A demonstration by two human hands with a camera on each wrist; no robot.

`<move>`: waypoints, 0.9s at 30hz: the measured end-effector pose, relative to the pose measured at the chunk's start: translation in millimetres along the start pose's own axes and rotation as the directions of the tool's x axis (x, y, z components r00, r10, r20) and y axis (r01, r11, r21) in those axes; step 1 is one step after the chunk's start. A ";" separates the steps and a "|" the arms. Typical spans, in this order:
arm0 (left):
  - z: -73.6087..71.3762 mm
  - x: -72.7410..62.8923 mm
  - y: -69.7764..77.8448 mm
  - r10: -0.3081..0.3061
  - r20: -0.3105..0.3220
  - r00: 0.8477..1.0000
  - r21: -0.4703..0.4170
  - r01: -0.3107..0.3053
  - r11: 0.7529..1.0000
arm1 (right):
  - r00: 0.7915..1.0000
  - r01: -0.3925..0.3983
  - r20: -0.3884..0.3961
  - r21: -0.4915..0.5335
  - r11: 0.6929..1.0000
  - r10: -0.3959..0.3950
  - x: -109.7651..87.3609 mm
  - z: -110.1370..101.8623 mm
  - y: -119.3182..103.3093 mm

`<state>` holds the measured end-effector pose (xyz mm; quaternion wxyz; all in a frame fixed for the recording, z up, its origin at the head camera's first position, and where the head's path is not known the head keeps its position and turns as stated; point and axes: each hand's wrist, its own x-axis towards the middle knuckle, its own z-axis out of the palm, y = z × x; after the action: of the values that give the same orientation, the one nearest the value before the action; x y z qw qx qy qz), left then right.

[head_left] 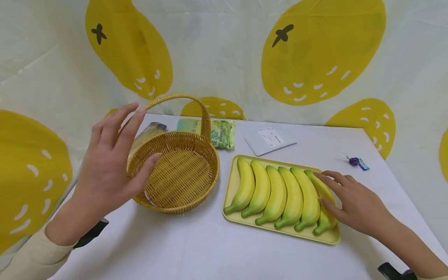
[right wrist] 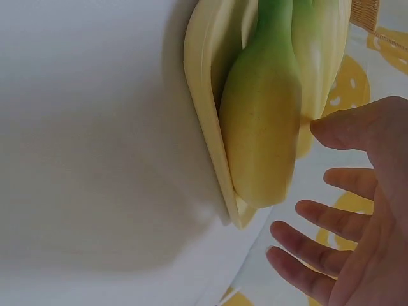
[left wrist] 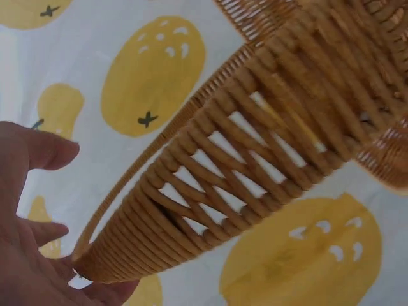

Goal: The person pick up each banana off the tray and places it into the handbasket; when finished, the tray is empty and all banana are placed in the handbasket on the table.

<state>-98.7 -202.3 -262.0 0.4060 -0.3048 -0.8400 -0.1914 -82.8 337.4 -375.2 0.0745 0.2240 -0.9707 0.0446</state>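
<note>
On the left stands a round woven wicker basket with a tall arched handle. My left hand is raised beside it, fingers extended at the handle's left side and thumb spread away over the bowl. The left wrist view has fingertips right at the narrow part of the handle. Several yellow bananas with green ends lie in a row on a pale yellow tray. Over the tray's right end hovers my right hand, fingers loosely spread around the rightmost banana; its thumb shows close to the bananas in the right wrist view.
Behind the basket lie a clear packet and a green-yellow packet. A silver-grey pouch sits behind the tray. At the far right is a small purple wrapped candy. A fruit-printed curtain hangs behind the white table.
</note>
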 end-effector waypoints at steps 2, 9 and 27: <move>-1.3 -5.5 -2.3 -0.064 -0.023 0.998 0.004 0.064 0.998 | 0.999 -0.032 0.038 0.017 0.999 0.032 0.1 -0.7 -1.5; -11.1 -21.6 -11.4 -0.242 -0.041 0.969 -0.052 0.240 0.969 | 0.994 -0.088 0.072 0.042 0.995 0.085 -4.1 1.5 -4.0; -15.3 -35.6 -20.7 -0.312 0.004 0.950 -0.148 0.309 0.939 | 0.990 -0.138 0.036 0.127 0.982 0.134 -2.0 20.6 -1.4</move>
<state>-86.7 -239.1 -282.9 0.3555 -0.1956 -0.8570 -0.3175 -83.0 334.6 -395.8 0.0433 0.1620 -0.9798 0.1092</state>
